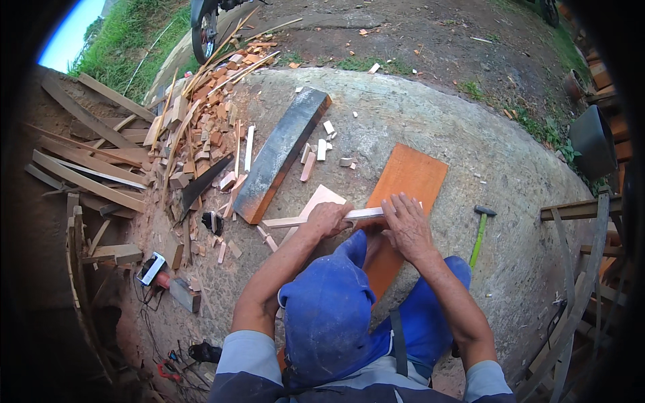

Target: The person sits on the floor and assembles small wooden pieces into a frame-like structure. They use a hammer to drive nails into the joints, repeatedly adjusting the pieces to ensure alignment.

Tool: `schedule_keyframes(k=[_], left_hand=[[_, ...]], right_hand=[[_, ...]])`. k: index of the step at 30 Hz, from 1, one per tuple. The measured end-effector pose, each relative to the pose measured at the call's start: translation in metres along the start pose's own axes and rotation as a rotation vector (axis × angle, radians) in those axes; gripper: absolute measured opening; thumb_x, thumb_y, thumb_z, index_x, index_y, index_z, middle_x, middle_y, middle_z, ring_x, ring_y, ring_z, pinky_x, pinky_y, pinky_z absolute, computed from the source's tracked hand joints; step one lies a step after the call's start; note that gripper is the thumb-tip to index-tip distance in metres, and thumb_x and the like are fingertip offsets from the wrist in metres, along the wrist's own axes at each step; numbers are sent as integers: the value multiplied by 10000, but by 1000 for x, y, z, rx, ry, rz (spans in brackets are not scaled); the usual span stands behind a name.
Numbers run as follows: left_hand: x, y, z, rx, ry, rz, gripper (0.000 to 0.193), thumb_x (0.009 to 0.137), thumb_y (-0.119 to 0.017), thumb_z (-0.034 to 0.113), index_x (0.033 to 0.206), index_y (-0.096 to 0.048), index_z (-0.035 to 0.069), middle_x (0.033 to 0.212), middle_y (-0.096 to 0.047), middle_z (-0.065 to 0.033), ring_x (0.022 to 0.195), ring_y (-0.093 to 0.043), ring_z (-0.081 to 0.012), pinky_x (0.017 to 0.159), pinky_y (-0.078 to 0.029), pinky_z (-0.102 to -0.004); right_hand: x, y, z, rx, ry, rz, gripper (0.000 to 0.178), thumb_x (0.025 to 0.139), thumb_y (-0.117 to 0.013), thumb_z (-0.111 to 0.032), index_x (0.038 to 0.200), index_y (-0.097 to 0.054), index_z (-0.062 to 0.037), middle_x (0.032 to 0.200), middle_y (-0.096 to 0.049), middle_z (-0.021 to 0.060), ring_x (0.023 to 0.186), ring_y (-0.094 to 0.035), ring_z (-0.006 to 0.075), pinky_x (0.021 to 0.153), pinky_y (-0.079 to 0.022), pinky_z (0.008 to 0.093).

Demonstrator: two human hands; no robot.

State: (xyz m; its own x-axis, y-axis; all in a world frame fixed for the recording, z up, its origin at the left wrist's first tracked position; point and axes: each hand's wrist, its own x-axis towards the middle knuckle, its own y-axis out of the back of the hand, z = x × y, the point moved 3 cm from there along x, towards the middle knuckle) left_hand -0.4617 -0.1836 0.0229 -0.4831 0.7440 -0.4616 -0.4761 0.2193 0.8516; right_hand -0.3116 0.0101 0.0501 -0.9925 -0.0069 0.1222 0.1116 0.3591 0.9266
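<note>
A pale wooden strip (285, 222) runs crosswise in front of me, above an orange-brown board (408, 176). My left hand (328, 219) is closed around the strip near its middle. Toward its other end, my right hand (408, 227) lies over it with long, fairly straight fingers, the thumb partly hidden below. A short bit of the strip shows past those fingers. Beneath the left hand a light pinkish board (321, 197) rests on the rock. Blue clothing (433, 305) and a blue cloth shape (329, 295) between my arms cover the near part of the orange-brown board.
A thick dark plank (285, 154) lies ahead, beside small wood offcuts (322, 149). Leftward are a handsaw (201, 185), a heap of scraps (211, 124) and a power tool (180, 293) with cords. A green-handled hammer (479, 235) lies right, near a wooden frame (584, 282).
</note>
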Motion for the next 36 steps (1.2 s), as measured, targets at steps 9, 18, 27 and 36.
schedule_keyframes(k=[9, 18, 27, 36], left_hand=[[5, 45, -3, -85, -175, 696, 598, 817, -843, 330, 1319, -579, 140, 1405, -566, -121, 1390, -471, -342, 1217, -315, -522], [-67, -123, -79, -244, 537, 184, 1188, 756, -885, 480, 1680, -191, 206, 1713, -136, -246, 1551, -151, -535, 1193, -197, -743], [-48, -136, -83, -172, 633, 165, 1241, 717, -912, 475, 1689, -159, 312, 1736, -88, -200, 1555, -143, -523, 1174, -181, -778], [-50, -135, -89, -110, 574, 189, 1293, 684, -918, 479, 1695, -129, 307, 1712, -152, -203, 1471, -295, -499, 1159, -274, -677]], right_hand=[[9, -27, 5, 241, -408, -184, 361, 899, -701, -251, 1132, -538, -28, 852, -734, 269, 819, -726, 493, 733, -573, 576], [-73, -52, -6, 322, -925, -161, 528, 886, -672, -269, 1333, -511, -40, 1000, -710, 346, 945, -700, 532, 846, -551, 600], [-82, -65, -30, 419, -996, -297, 914, 865, -689, -221, 1622, -193, -95, 1269, -662, 318, 1105, -673, 511, 974, -529, 571], [-61, -80, -7, 585, -1014, -80, 834, 854, -751, -220, 1575, -345, -117, 1327, -646, 276, 1205, -643, 468, 1032, -508, 530]])
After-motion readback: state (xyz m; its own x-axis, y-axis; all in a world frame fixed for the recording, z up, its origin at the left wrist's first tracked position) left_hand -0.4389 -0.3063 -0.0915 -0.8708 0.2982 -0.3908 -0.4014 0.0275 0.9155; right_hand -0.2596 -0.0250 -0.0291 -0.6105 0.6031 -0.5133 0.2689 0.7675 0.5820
